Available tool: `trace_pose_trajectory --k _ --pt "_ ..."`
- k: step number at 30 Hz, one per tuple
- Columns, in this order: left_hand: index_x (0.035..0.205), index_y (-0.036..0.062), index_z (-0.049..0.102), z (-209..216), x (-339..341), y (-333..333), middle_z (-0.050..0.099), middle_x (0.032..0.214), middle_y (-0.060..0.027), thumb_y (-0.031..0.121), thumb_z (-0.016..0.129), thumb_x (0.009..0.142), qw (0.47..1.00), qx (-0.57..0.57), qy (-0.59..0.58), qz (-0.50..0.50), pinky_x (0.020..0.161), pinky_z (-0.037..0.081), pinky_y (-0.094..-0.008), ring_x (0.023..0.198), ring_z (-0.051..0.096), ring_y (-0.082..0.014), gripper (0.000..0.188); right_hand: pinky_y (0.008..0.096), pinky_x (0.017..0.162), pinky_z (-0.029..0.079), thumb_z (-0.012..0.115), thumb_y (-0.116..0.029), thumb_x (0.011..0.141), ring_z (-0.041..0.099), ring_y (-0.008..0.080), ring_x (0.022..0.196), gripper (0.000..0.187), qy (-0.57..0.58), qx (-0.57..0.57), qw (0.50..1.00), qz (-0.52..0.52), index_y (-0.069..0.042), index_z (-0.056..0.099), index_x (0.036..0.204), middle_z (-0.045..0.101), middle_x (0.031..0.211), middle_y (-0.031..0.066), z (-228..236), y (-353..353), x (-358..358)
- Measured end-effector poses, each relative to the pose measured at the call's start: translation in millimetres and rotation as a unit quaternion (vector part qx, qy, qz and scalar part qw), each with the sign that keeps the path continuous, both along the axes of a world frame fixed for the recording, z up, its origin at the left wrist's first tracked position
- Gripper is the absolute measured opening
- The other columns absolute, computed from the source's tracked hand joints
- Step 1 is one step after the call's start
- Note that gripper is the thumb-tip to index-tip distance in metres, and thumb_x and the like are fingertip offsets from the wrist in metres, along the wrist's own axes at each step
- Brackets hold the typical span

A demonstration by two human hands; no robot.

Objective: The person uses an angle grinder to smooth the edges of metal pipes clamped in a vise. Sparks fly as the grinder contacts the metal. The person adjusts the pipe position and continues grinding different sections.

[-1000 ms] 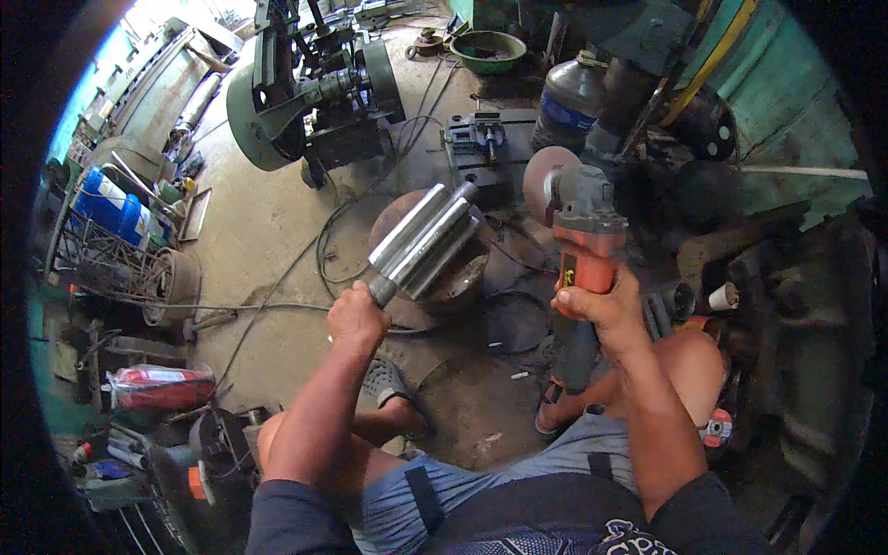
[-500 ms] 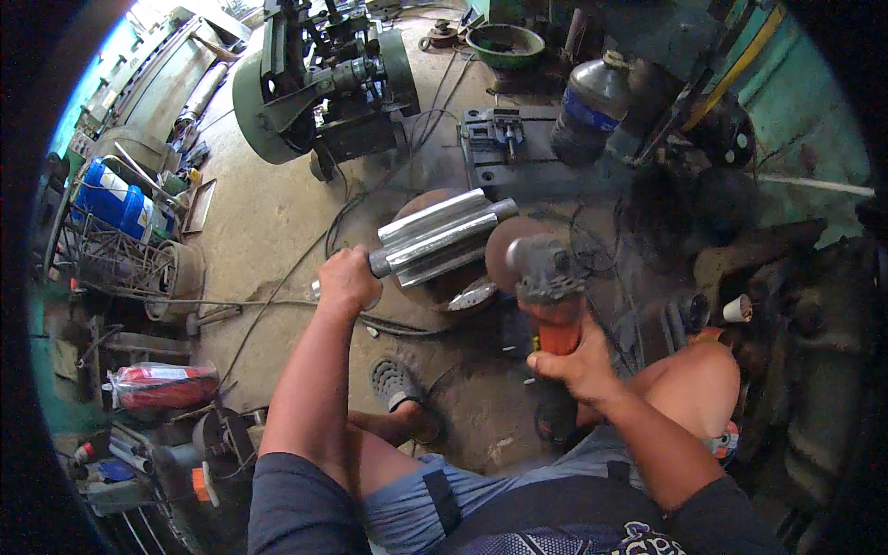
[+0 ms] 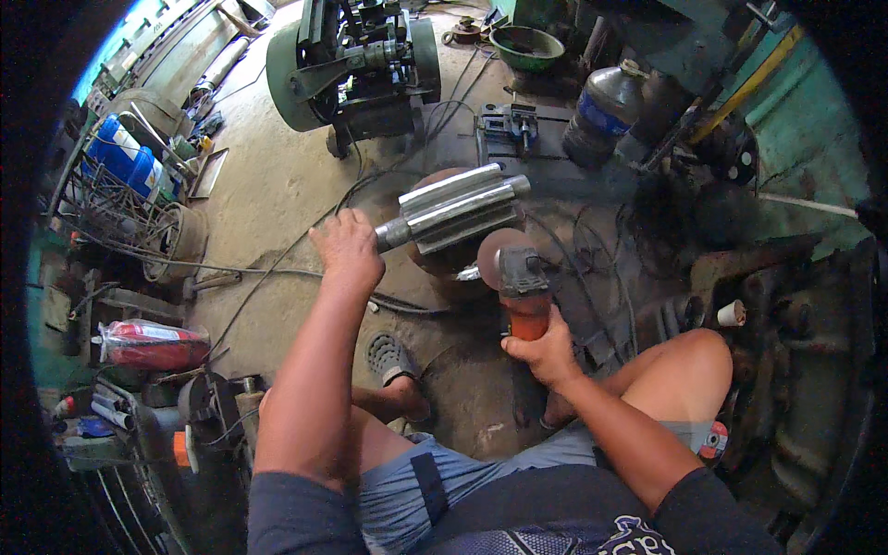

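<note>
A shiny metal gear shaft (image 3: 462,208) with long straight teeth lies tilted in front of me, its right end farther away. My left hand (image 3: 350,248) is closed round the shaft's left end, knuckles up, and hides that tip. An orange angle grinder (image 3: 529,314) is gripped in my right hand (image 3: 548,351), its grey head pointing away from me. Its reddish-brown disc (image 3: 493,252) stands by the lower right side of the teeth; I cannot tell whether they touch. Beneath the teeth sits a dark round support, mostly hidden.
Cables (image 3: 398,303) run over the concrete floor (image 3: 268,176). Beyond stand a green machine (image 3: 301,79), a vise (image 3: 509,125), a large plastic bottle (image 3: 603,111) and a green basin (image 3: 527,48). At left are a blue bucket (image 3: 125,157) and a red wrapped bundle (image 3: 153,344). Heavy metal parts (image 3: 786,324) crowd the right.
The view has shifted a little. My right hand has brought the grinder left, below the gear teeth. My left hand has rolled knuckles-up over the shaft end, which showed before.
</note>
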State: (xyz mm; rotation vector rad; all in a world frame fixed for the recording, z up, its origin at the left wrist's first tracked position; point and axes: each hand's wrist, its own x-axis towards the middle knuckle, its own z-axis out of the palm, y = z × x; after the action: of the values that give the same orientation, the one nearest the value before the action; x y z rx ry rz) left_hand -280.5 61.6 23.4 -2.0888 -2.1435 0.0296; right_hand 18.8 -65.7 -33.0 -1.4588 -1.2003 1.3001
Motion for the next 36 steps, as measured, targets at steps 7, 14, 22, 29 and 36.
trace_pose_trajectory --k 7,14,22,29,36 --pt "0.129 -0.0044 0.060 31.8 92.5 -136.1 0.066 0.130 -0.0275 0.032 0.087 0.075 0.847 -0.475 -0.239 -0.013 0.104 0.052 -0.0468 0.124 0.063 -0.0414 0.071 0.0437 0.089 0.056 0.089 -0.029 0.067 0.070 0.0322 0.097 0.070 -0.111 -0.005 0.993 0.032 0.001 0.054 0.120 0.070 0.107 0.0193 -9.7 18.4 -1.1" --pt "0.139 -0.0016 0.048 -59.9 170.0 -165.1 0.066 0.128 -0.0165 0.013 0.091 0.056 0.567 -0.319 -0.754 0.093 0.103 0.051 -0.0412 0.120 0.065 -0.0312 0.095 0.0475 0.087 0.057 0.089 -0.030 0.066 0.072 0.0359 0.098 0.068 -0.125 -0.018 0.989 0.079 0.001 0.055 0.116 0.072 0.105 0.0224 12.2 20.0 -17.7" --pt "0.135 0.0004 0.048 -66.7 176.3 -177.4 0.067 0.119 -0.0105 0.000 0.084 0.053 0.557 -0.226 -0.780 0.173 0.093 0.054 -0.0395 0.107 0.067 -0.0273 0.090 0.0477 0.086 0.057 0.089 -0.030 0.066 0.073 0.0386 0.098 0.066 -0.142 -0.026 0.985 0.089 0.001 0.056 0.113 0.072 0.103 0.0239 12.2 17.5 -28.2" --pt "0.123 -0.0024 0.055 -53.3 172.4 -173.7 0.069 0.108 -0.0087 -0.002 0.083 0.052 0.534 -0.238 -0.788 0.191 0.085 0.056 -0.0384 0.097 0.069 -0.0255 0.076 0.0480 0.088 0.057 0.090 -0.033 0.068 0.073 0.0395 0.101 0.067 -0.164 -0.015 0.982 0.096 0.002 0.057 0.115 0.072 0.107 0.0252 15.6 22.0 -31.5" --pt "0.119 -0.0034 0.059 -49.2 171.2 -175.7 0.070 0.107 -0.0091 -0.002 0.084 0.051 0.546 -0.235 -0.780 0.197 0.084 0.057 -0.0380 0.096 0.070 -0.0251 0.072 0.0428 0.089 0.056 0.090 -0.033 0.070 0.071 0.0313 0.101 0.072 -0.215 -0.038 0.964 0.154 0.005 0.057 0.121 0.072 0.109 0.0227 29.2 26.4 -35.5"
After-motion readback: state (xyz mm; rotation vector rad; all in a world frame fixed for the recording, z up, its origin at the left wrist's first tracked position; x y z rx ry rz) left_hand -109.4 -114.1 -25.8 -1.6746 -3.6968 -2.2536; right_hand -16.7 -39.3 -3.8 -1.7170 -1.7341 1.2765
